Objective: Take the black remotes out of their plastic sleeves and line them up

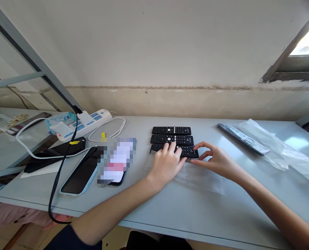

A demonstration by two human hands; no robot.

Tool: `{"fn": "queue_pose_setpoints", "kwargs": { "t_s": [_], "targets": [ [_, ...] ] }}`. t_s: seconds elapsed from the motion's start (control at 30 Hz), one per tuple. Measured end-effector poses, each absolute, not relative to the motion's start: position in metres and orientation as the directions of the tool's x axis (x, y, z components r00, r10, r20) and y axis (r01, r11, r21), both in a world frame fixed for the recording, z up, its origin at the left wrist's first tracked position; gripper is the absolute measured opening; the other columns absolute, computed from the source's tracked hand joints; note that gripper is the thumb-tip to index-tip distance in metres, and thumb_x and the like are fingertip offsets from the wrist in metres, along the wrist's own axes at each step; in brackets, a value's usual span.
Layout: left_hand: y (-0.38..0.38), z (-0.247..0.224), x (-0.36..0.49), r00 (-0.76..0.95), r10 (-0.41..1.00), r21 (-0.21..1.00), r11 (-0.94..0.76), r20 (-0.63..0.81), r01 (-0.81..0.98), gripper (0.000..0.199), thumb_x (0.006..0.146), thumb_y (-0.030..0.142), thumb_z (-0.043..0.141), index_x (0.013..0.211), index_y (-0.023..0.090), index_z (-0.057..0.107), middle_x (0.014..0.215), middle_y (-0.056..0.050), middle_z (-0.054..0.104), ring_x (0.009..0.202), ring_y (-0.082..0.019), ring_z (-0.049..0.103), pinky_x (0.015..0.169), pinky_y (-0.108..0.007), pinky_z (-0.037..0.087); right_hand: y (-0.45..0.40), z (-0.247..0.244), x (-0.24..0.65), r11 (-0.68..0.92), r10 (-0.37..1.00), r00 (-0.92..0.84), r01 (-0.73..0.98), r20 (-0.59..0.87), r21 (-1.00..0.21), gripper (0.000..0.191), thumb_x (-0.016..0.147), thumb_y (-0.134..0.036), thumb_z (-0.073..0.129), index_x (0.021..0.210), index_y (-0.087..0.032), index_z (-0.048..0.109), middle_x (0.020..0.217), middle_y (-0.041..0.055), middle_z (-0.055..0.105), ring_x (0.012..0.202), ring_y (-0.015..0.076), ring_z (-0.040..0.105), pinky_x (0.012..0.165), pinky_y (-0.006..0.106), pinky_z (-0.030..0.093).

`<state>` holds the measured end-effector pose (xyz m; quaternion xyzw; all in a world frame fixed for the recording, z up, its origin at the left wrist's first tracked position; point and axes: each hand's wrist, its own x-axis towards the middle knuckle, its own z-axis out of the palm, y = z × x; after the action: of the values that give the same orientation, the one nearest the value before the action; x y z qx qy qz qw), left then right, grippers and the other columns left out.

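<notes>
Fingers [172,146] spread, left hand [163,164] partly covers, right hand [218,161] flanks the remote [189,151] nearest the desk's front edge [144,226].

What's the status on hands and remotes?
Left hand on nearest remote; right hand at its right end. Two more remotes lined up behind. Clear plastic under left wrist.

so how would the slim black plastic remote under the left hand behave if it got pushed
The slim black plastic remote under the left hand probably stays stiff, its straight bar showing no bend. It seems unlikely to roll, lying flat with buttons up. It may slide easily, since the grey desktop looks smooth and glossy.
</notes>
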<state>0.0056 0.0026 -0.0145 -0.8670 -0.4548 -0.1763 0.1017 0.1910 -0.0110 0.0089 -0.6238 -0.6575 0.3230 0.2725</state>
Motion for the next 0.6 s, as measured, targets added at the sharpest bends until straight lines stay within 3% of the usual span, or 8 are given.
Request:
{"fn": "queue_pose_setpoints", "kwargs": {
  "t_s": [0.1,0.2,0.4,0.5,0.6],
  "targets": [
    [0.004,-0.013,0.005,0.517,0.766,-0.045,-0.544,0.381,0.838,0.014,0.084,0.029,0.063,0.095,0.02,0.067,0.092,-0.006,0.065,0.083,-0.02,0.061,0.052,-0.024,0.048,-0.011,0.013,0.194,0.019,1.0,-0.018,0.754,0.008,-0.656,0.038,0.063,-0.058,0.065,0.07,-0.024,0.051,0.059,0.0006,0.058,0.052,0.0158,0.053,0.049,0.028,0.034],
    [0.005,-0.011,0.003,0.509,0.783,-0.064,-0.523,0.357,0.85,0.015,0.085,0.022,0.062,0.098,0.02,0.067,0.091,-0.005,0.066,0.081,-0.019,0.061,0.05,-0.024,0.047,-0.011,0.014,0.195,0.008,0.992,-0.084,0.798,-0.097,-0.603,0.037,0.067,-0.056,0.063,0.062,-0.022,0.05,0.06,0.0009,0.06,0.054,0.0149,0.053,0.051,0.028,0.035],
    [0.008,-0.009,0.001,0.479,0.81,-0.052,-0.492,0.338,0.869,0.016,0.086,0.02,0.059,0.099,0.02,0.068,0.094,-0.006,0.067,0.083,-0.02,0.062,0.052,-0.025,0.05,-0.014,0.01,0.193,0.035,0.928,-0.269,0.751,-0.257,-0.659,0.016,0.067,-0.031,0.068,0.078,-0.022,0.06,0.07,-0.0015,0.065,0.063,0.0138,0.058,0.06,0.028,0.042],
    [0.014,-0.014,0.0,0.445,0.796,-0.009,-0.484,0.41,0.875,0.026,0.089,0.032,0.054,0.109,0.018,0.065,0.103,-0.009,0.067,0.093,-0.022,0.062,0.064,-0.029,0.054,-0.014,0.013,0.198,0.078,0.898,-0.344,0.739,-0.274,-0.669,0.02,0.073,-0.03,0.062,0.092,-0.024,0.067,0.076,-0.0006,0.066,0.068,0.0142,0.059,0.065,0.029,0.045],
    [0.021,-0.02,-0.001,0.419,0.787,0.033,-0.484,0.452,0.874,0.041,0.093,0.04,0.044,0.123,0.017,0.057,0.119,-0.01,0.063,0.114,-0.026,0.055,0.086,-0.037,0.052,-0.015,0.017,0.202,0.154,0.869,-0.421,0.73,-0.261,-0.666,0.02,0.078,-0.027,0.056,0.091,-0.025,0.07,0.086,0.0005,0.067,0.077,0.0141,0.06,0.07,0.027,0.045]
  ]
}}
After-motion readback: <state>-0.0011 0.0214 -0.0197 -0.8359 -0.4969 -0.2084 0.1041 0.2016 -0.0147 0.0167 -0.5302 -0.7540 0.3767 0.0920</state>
